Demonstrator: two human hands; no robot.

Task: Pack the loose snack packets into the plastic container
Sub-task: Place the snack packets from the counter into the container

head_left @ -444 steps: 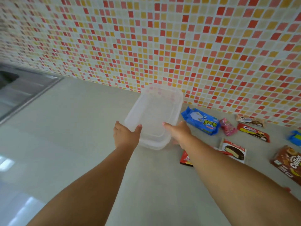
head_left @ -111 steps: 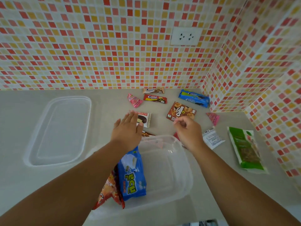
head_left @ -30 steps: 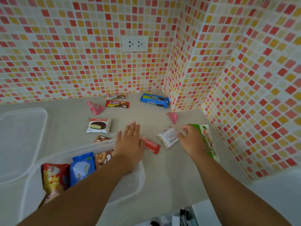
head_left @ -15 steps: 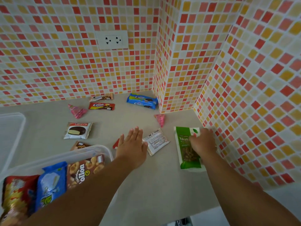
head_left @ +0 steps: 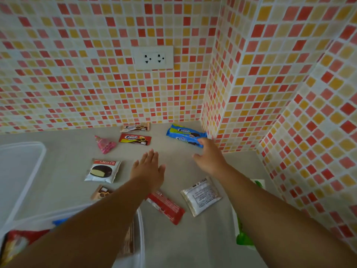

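Observation:
The clear plastic container [head_left: 140, 235] sits at the bottom left, mostly hidden by my left arm, with a red packet [head_left: 17, 242] inside. My left hand [head_left: 147, 170] hovers flat and open over the counter. My right hand [head_left: 209, 158] reaches to the back corner, fingers spread, its fingertips touching the blue cookie pack [head_left: 183, 135]. Loose on the counter lie a white choco pie packet [head_left: 103, 171], a red bar [head_left: 166, 206], a white sachet [head_left: 201, 196], a pink packet [head_left: 105, 145], a red cream-cookie packet [head_left: 135, 139] and a beige one [head_left: 135, 127]. A green packet [head_left: 243, 236] lies under my right arm.
The container's clear lid [head_left: 21, 167] lies at the left. Tiled walls close the counter at the back and right, with a jutting tiled column [head_left: 228, 93] beside the blue pack. A white power socket [head_left: 152, 58] is on the back wall.
My right hand has left the green packet and moved to the far corner onto the blue cookie pack. My left hand has moved forward past the red bar. The view has shifted forward.

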